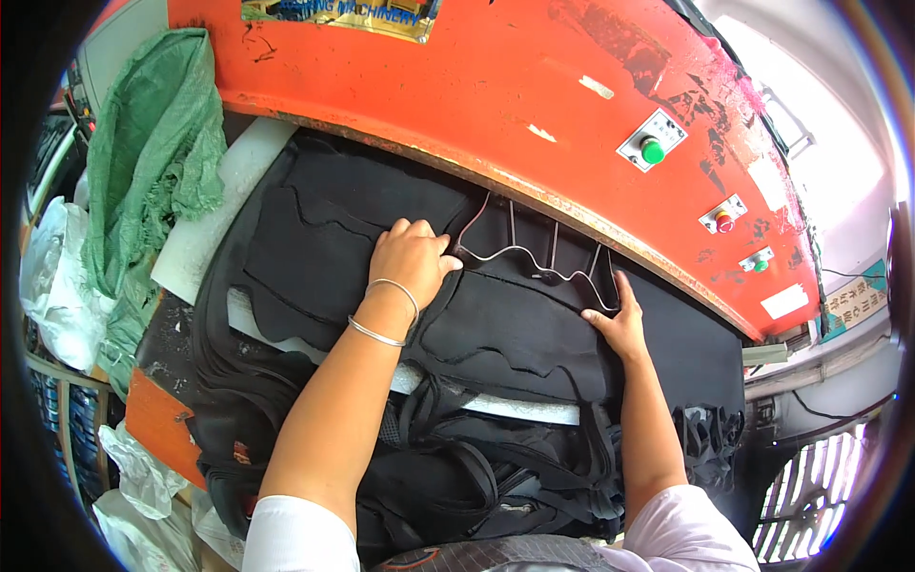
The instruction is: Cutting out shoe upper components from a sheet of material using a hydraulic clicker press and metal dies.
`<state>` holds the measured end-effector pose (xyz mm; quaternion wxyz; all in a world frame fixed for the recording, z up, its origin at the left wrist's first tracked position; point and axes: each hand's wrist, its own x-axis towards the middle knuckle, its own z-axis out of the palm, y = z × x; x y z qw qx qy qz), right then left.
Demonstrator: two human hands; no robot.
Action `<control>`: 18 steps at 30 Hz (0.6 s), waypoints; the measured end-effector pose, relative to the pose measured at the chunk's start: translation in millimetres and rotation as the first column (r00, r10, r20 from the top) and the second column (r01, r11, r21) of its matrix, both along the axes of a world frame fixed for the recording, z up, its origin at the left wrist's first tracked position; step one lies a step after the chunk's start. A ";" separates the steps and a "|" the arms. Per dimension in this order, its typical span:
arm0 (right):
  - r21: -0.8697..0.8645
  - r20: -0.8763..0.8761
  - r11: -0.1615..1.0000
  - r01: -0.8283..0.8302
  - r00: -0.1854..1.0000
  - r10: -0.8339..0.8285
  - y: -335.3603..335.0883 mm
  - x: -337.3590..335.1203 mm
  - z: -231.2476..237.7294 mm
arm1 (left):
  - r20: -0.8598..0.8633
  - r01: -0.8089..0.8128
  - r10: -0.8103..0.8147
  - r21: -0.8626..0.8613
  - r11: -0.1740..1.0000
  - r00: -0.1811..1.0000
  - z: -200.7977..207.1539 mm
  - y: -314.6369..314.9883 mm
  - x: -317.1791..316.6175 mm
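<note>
One metal frame (pixel 516 249) sits on a black sheet (pixel 515 329), right by the front edge of a big red machine (pixel 534 91). Its pale edge is thin and goes up and down like waves, and thin bars run back from it. The right hand (pixel 624 324) holds its right end, with the thumb and a finger on either side. The left hand (pixel 410 255) is curled at its left end (two thin bangles (pixel 377 335) go round that arm); I cannot tell how tight it holds. Blue letters show on a gold plate (pixel 343 17), and a wall sign (pixel 855 300) has writing too.
</note>
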<state>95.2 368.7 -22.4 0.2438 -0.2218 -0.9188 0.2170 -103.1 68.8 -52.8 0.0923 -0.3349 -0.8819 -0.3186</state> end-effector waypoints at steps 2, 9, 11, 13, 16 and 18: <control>-0.178 0.158 0.984 -0.030 0.986 0.058 0.8 -7.5 5.5 | -0.009 -0.006 0.006 0.012 1.000 1.000 1.5 -1.5 -1.6; -0.354 -0.030 0.930 -0.098 0.995 0.093 4.0 -18.7 0.0 | -0.062 -0.058 0.063 0.084 0.995 0.996 2.9 2.2 -7.7; -0.310 -0.056 0.942 -0.126 0.992 0.115 8.0 -17.6 -4.8 | -0.041 -0.060 0.063 0.076 0.995 0.997 2.9 2.5 -6.9; -0.276 -0.070 0.946 -0.169 0.985 0.156 25.6 -15.1 -15.7 | -0.045 -0.035 0.039 0.069 0.997 0.998 0.8 4.8 -9.3; -0.190 0.043 0.976 -0.105 0.992 0.116 27.9 -14.1 -10.9 | -0.022 -0.030 0.031 0.047 0.998 0.999 6.9 7.8 -7.5; -0.133 0.154 0.990 -0.053 0.985 0.074 24.3 -14.3 -5.4 | -0.019 -0.039 0.040 0.027 0.999 0.999 10.2 8.1 -7.0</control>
